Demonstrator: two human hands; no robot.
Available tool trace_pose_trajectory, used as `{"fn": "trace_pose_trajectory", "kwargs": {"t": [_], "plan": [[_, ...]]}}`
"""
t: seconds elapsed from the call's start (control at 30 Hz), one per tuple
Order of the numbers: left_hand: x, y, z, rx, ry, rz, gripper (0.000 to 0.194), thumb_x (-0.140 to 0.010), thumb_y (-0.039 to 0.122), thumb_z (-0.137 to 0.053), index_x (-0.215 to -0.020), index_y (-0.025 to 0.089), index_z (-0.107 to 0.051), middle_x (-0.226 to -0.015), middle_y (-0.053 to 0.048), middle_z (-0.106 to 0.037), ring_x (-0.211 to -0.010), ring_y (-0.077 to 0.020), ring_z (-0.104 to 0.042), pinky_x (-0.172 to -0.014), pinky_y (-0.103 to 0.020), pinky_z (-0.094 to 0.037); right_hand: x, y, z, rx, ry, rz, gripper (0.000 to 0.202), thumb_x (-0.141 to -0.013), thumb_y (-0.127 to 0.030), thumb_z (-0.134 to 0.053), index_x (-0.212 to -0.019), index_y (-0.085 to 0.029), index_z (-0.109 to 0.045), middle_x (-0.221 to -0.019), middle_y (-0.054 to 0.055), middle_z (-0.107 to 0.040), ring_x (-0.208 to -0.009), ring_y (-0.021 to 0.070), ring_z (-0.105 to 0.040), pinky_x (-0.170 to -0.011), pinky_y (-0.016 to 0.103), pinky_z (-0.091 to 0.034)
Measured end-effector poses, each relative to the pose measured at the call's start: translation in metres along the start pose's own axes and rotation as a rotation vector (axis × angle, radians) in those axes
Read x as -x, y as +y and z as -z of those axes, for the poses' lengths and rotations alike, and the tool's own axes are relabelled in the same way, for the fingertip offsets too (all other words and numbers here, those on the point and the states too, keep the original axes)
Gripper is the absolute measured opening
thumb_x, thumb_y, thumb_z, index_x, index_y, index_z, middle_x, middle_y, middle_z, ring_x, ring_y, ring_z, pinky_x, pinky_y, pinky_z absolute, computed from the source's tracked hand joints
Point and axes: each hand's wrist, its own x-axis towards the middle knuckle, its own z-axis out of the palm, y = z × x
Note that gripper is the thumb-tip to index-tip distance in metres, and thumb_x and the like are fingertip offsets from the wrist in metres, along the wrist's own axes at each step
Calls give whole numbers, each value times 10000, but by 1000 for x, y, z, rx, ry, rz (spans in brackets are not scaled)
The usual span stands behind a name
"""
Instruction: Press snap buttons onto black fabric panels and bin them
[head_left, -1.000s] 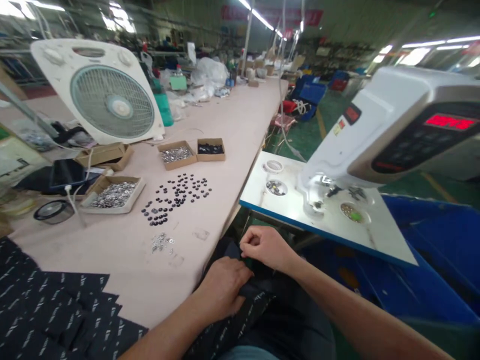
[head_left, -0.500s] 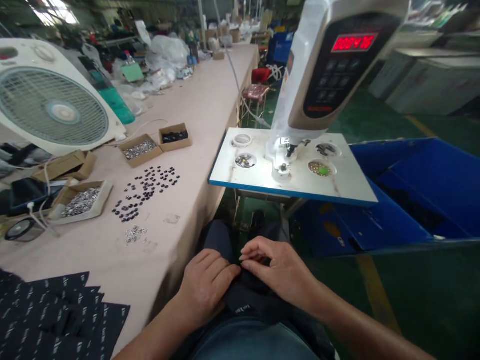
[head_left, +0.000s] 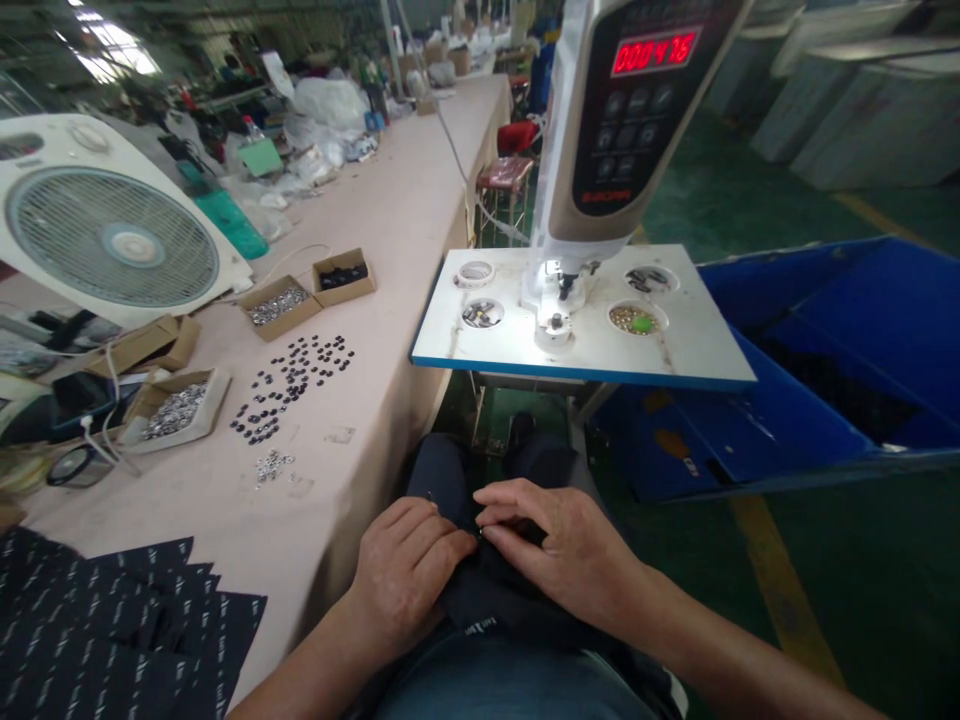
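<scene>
Black fabric (head_left: 499, 598) with small white lettering lies over my lap. My left hand (head_left: 409, 560) is closed on it, thumb and fingers pressed together. At the same spot my right hand (head_left: 559, 545) pinches the fabric beside my left fingertips, around a tiny shiny piece too small to name. Past my knees stands a snap press machine (head_left: 630, 110) with a lit red display, over a white platform (head_left: 480, 358) whose round cups hold small metal parts.
On the table (head_left: 390, 300) at left are black discs (head_left: 296, 375), silver pieces (head_left: 271, 467), open boxes of parts (head_left: 176, 408), a fan (head_left: 124, 235) and stacked printed black fabric (head_left: 127, 630). A blue bin (head_left: 757, 440) stands at right.
The view has shifted slightly, so the machine appears further left. Both hands stay together at the fabric, with only slight finger movement.
</scene>
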Motion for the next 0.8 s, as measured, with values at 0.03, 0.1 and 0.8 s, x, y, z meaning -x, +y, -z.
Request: {"fn": "trace_pose_trajectory", "kwargs": {"t": [0.03,0.1,0.8], "plan": [[0,0,0,-3,1,3,141,-890,90,-520,-985,142,-611,-827,-64,-691,-778,-188,-606,-789,-366,-483,1,1,0,31,-1,21,302,-896,-163,-641,-1189,-235,-652,-1017,7,-779,-922,161,-743,-823,243,-554],[0,1,1,-7,1,8,136,-891,97,-524,-985,145,-610,-826,-63,-691,-775,-187,-607,-780,-360,-481,1,2,0,96,-5,79,301,-909,-174,-633,-1202,-239,-651,-1060,16,-771,-932,165,-736,-831,253,-547],[0,0,-3,194,-146,404,211,-726,51,-573,-875,188,-631,-753,-9,-648,-690,-170,-590,-623,-281,-384,-5,-18,20,217,-300,80,910,-595,-597,-871,-1372,-252,-547,-1197,67,-703,-1048,290,-657,-968,383,-447]]}}
